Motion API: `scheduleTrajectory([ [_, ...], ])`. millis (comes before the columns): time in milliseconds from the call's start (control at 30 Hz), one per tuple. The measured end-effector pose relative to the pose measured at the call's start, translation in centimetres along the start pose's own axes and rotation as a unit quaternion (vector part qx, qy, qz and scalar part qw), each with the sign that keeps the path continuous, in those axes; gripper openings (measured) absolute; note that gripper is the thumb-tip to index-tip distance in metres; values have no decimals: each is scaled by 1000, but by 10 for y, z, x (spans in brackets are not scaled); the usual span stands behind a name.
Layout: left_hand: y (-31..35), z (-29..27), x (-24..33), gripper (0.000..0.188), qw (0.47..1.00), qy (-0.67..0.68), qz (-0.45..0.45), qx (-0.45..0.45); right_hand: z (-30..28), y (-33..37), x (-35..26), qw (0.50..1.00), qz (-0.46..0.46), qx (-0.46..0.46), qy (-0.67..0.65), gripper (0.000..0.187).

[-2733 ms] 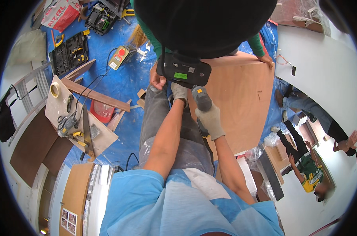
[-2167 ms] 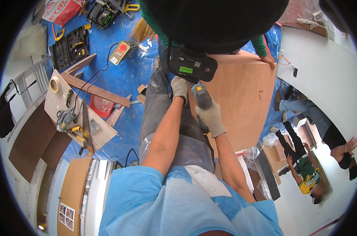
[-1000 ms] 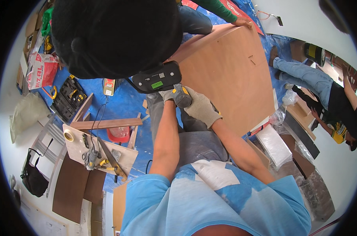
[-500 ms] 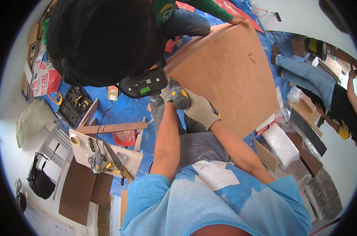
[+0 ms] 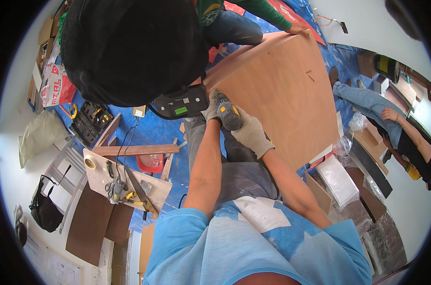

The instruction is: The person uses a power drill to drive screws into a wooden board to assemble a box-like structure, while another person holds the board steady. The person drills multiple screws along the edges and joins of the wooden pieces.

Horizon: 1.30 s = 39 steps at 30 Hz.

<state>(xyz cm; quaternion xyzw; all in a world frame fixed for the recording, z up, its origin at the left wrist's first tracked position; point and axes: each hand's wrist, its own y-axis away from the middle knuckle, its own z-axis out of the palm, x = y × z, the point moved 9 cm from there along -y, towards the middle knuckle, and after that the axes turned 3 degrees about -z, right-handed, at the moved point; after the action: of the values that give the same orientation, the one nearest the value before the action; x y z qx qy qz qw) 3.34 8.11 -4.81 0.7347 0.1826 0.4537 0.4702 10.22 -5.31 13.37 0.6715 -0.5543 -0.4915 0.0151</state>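
Observation:
My right hand (image 5: 249,134), in a pale knit work glove, is wrapped round a grey cordless drill (image 5: 228,113) with yellow patches. The drill points away from me at the near left edge of a large wooden panel (image 5: 277,95). Beside the drill's front, my gloved left hand (image 5: 211,112) is at the panel's edge; its fingers are mostly hidden, so its grip is unclear. Opposite me, a person in a black cap (image 5: 130,52) and green sleeve leans close and rests a hand (image 5: 298,30) on the panel's far corner. Two small brown slivers (image 5: 310,76) lie on the panel.
A black box (image 5: 182,102) on the cap hangs close to my left hand. At left, a board (image 5: 99,168) carries tape, a corded tool and a saw; behind it lies an open tool case (image 5: 91,123). Wrapped boards (image 5: 338,180) and another person in jeans (image 5: 367,97) are at right.
The panel, drill, both hands and the capped person appear slightly farther right and lower in view. The person at right now has a hand on their jeans.

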Motion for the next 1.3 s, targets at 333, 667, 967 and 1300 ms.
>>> scheduleTrajectory([
  [333,6,-1,21,51,992,-109,63,3,4,-2,5,1000,10,5,1,55],
  [667,3,3,15,41,997,-61,27,-29,8,-4,7,999,32,-9,1,53],
  [967,15,11,19,24,998,-59,5,-9,4,-9,-1,996,70,-16,46,48],
  [1300,-46,8,-24,17,993,2,-11,-119,1,-18,-24,993,92,-51,50,45],
])
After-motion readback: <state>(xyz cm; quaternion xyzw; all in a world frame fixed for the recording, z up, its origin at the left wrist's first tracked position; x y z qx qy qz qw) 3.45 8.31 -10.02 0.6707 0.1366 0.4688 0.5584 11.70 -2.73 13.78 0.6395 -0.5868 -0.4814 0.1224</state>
